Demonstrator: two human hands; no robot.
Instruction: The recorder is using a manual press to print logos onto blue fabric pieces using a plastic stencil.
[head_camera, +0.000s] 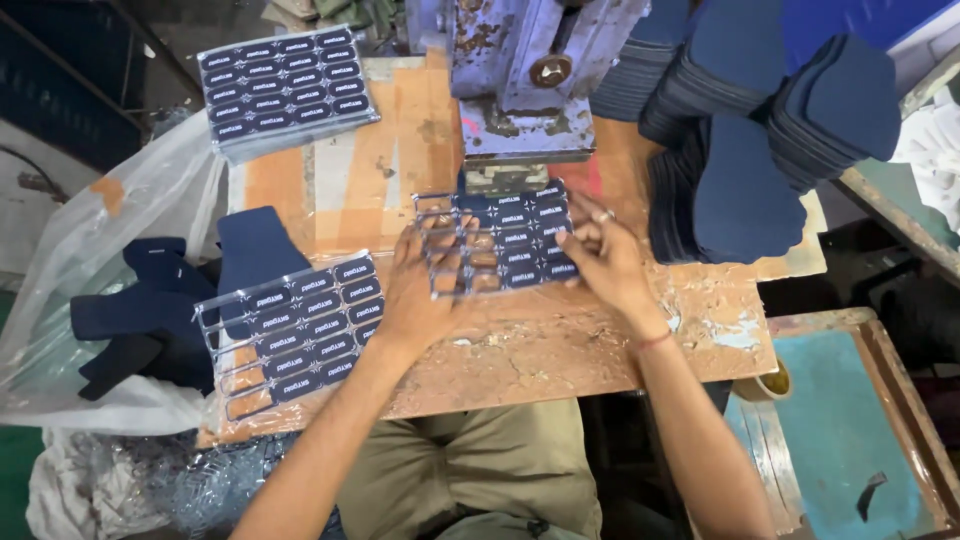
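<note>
A clear plastic sheet of dark blue oval labels (497, 240) lies on the worn wooden table (560, 350), just in front of a grey metal press (525, 70). Its left columns are bare of labels. My left hand (420, 290) rests flat on the sheet's left part. My right hand (600, 250) pinches the sheet's right edge by a label. A second, partly used label sheet (290, 330) lies at the table's front left. A full stack of label sheets (285, 85) sits at the back left.
Stacks of dark blue cut fabric pieces (750, 130) fill the table's right back. A clear plastic bag (90, 300) with dark blue pieces hangs at the left. A blue-topped side table (850, 430) stands at the right, with a tape roll (765, 385) beside it.
</note>
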